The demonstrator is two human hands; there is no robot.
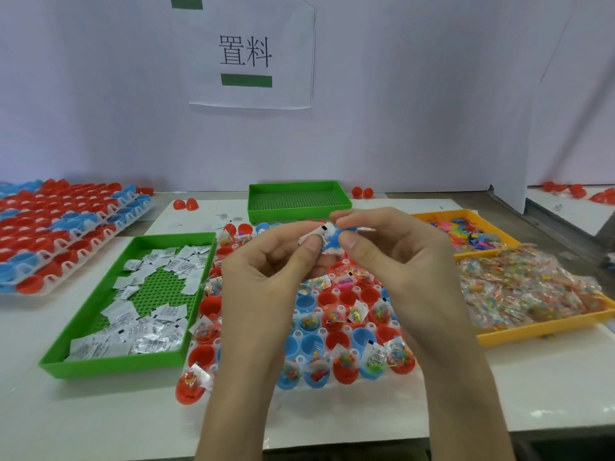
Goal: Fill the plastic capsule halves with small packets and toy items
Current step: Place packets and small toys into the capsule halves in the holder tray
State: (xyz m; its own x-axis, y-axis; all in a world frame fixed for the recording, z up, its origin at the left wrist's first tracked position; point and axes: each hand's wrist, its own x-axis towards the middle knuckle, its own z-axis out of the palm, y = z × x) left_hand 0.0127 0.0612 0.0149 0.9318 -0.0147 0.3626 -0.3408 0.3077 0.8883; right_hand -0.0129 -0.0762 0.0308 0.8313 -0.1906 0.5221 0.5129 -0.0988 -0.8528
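Above the middle of the white capsule tray (pixel 298 333), both hands are raised and meet fingertip to fingertip. The left hand (pixel 263 281) pinches a small white packet (pixel 314 232) between thumb and forefinger. The right hand (pixel 399 261) grips a blue capsule half (pixel 332 242) between thumb and curled fingers. The packet lies just left of the capsule half and touches it. Its long axis runs roughly across the view, with the right end tilted up toward the blue shell. Which way the shell's mouth faces is hidden by the fingers, so I cannot tell how far the packet is in. The coming move probably turns on pushing the packet rightward into the shell, with the left hand nearer to do it. The green tray (pixel 83 311) of spare packets sits on the bench to the left, and the yellow tray (pixel 539 327) of candy bags to the right.
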